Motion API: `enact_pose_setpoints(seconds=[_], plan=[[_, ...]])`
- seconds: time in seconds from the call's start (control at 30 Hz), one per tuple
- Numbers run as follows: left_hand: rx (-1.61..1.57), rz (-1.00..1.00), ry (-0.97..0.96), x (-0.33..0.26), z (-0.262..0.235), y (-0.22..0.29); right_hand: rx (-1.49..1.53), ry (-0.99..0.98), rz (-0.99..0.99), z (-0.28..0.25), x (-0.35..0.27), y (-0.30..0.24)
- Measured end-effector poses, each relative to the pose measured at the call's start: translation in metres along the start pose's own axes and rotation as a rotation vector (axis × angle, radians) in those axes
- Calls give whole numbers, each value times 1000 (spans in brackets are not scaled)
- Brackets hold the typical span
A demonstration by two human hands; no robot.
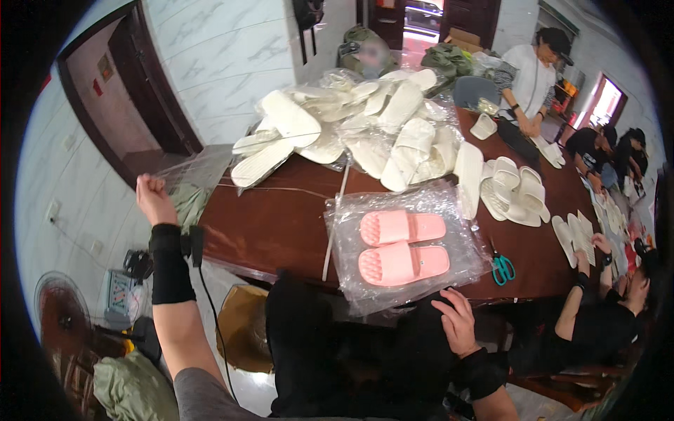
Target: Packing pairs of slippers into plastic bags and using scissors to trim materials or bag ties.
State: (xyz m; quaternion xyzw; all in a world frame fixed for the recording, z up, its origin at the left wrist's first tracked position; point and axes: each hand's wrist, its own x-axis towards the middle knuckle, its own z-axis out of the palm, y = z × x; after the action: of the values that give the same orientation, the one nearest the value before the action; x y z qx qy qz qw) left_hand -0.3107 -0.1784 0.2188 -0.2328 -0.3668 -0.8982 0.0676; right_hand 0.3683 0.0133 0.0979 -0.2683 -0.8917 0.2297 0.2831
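Slipper pair (404, 264): lying on the bags (354, 289), one slipper behind the other.
Bags: lying on the surface (263, 224), overhanging its near edge.
Scissors (503, 269): lying just right of the bags, near the same edge.
Slipper heap (407, 144): lying behind the pair and spreading leftward.
Loose slippers (507, 184): lying right of the heap, behind the scissors.
Film (203, 167): stretching from the left hand (154, 200) toward the heap's left side.
Right hand (460, 326): hovering before the bags' right half.
Box (242, 337): standing below the surface, left of the person's legs.
Fan (62, 305): standing far left, beyond the left forearm.
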Motion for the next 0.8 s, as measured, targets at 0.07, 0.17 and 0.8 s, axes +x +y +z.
enact_pose_setpoints(seconds=[0.07,0.17,0.8], plan=[[140,45,150,-5,-87,25,4,0,5,3,-1,-4],[361,30,407,-52,-231,65,-4,-9,14,8,-3,-7],[2452,-373,692,-331,-612,270,-85,-127,81,47,-11,-13]])
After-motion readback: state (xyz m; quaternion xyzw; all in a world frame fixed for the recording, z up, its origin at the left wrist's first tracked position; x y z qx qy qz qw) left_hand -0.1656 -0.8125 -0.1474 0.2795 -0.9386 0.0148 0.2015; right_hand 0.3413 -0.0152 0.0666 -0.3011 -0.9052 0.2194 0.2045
